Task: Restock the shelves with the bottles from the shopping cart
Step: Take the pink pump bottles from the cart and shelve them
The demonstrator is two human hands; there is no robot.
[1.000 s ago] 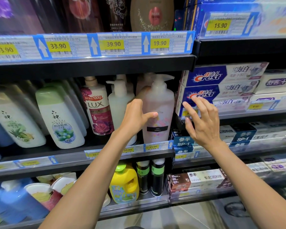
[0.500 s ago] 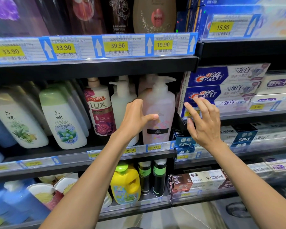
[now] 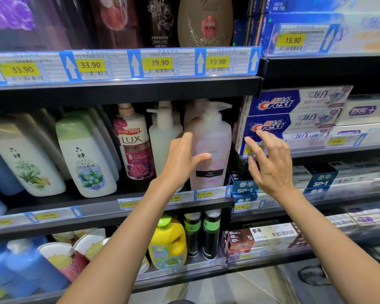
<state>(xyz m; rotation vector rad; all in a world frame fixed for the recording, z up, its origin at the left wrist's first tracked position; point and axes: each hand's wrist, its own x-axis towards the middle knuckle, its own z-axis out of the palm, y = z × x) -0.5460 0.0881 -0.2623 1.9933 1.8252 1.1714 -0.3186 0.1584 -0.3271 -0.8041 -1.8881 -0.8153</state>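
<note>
Two hands were raised: the left hand (image 3: 180,160), fingers spread, thumb touching the pale pink translucent pump bottle (image 3: 210,148); the right hand (image 3: 270,164) spread, apart from it. Neither had shifted since earlier. One such bottle stood upright at the middle black shelf (image 3: 92,206) front, beside one white pump bottle (image 3: 162,132).

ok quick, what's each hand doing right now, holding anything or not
Left hand: open, fingers spread, thumb across the front of the pink pump bottle; no grip visible.
Right hand: open, fingers spread, holding nothing.
</note>
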